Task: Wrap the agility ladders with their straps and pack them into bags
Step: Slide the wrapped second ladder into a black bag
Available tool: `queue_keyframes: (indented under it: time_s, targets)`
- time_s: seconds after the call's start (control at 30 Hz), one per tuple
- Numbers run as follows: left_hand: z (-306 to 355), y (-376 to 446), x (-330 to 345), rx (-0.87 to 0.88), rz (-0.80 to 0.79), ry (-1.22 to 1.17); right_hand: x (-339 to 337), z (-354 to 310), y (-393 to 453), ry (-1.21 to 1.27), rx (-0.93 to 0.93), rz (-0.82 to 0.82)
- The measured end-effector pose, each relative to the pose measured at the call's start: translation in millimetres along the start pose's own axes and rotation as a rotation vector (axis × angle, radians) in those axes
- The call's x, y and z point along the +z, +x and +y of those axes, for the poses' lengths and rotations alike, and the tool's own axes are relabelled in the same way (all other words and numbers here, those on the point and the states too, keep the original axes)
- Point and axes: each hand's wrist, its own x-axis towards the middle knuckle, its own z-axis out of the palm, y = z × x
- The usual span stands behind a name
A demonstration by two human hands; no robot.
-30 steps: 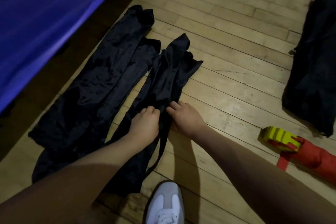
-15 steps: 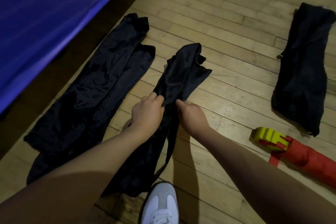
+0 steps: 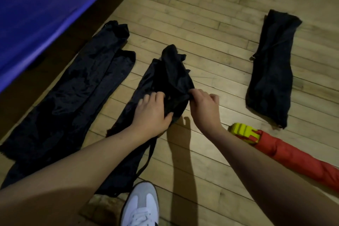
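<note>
- Both hands have hold of the middle black bag on the wood floor: left hand gripping the fabric, right hand pinching its edge.
- The bundled ladder lies just right, half in red wrap.
- Risk, I reckon: limp fabric bunches, so the mouth stays hidden and the ladder snags.

Head view; looks steeply down, close above floor.

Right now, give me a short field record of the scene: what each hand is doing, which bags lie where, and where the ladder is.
left hand: grips the middle black fabric bag, fingers curled in its cloth
right hand: pinches the same bag's right edge
flat black bags: left, beside the blue mat
filled black bag: right, lying apart
red-and-yellow wrapped ladder: right, not yet bagged
floor: wood planks
</note>
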Motion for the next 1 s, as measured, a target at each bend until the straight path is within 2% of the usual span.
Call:
queue_keyframes:
  time_s: [0.13,0.23,0.47,0.53,0.6,0.67,0.73,0.83,0.9,1.0]
  targets:
    - [34.7,-7.6,12.2,0.13,-0.082,0.022,-26.0,35.3,-14.1,0.015,0.103,0.07]
    - [72.0,4.3,18.4,0.203,-0.074,0.003,-43.0,67.2,-26.3,0.04,0.185,0.063]
    - [145.6,41.6,42.6,0.148,-0.109,-0.034,-65.1,125.3,-47.7,0.044,0.267,-0.081]
    - [162.5,53.0,51.0,0.072,-0.111,-0.193,-64.7,139.0,-53.9,0.039,0.31,-0.065]
    - [169.2,62.1,55.8,-0.045,-0.148,-0.46,-62.4,143.6,-57.2,0.069,0.343,-0.029]
    - [177.0,70.5,60.6,-0.135,-0.251,-0.713,-59.9,150.2,-61.0,0.092,0.354,0.012]
    - [175.3,75.4,62.7,-0.148,-0.329,-0.819,-56.4,152.7,-66.2,0.107,0.329,0.025]
    - [160.3,69.8,63.4,-0.048,-0.304,-0.627,-48.8,150.3,-78.8,0.1,0.193,-0.038]
    - [147.2,56.2,67.2,0.036,-0.253,-0.432,-41.7,145.1,-88.8,0.081,0.07,-0.143]
    - [126.6,32.2,72.9,0.144,-0.252,-0.265,-31.9,131.0,-100.6,0.037,-0.052,-0.264]
